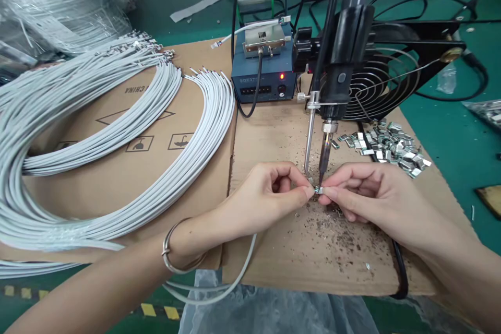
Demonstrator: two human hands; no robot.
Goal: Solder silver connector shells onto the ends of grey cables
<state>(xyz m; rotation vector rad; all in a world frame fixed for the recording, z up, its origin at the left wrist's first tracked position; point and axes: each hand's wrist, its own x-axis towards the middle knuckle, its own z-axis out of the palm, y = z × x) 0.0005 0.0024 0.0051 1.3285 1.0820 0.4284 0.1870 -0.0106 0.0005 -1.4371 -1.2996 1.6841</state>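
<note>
My left hand (270,193) pinches the end of a grey cable (235,282) that loops under my wrist. My right hand (364,190) pinches a small metal connector shell (318,190) against the cable end. Both sets of fingertips meet right under the tip of a mounted soldering iron (324,159) and its curved solder feed tube (308,141). The joint itself is mostly hidden by my fingers.
Bundles of grey cables (117,130) lie on cardboard (274,135) at the left. A pile of metal shells (391,146) sits at the right by a black fan (387,83). A blue soldering station (262,70) stands behind. Solder debris speckles the cardboard near my hands.
</note>
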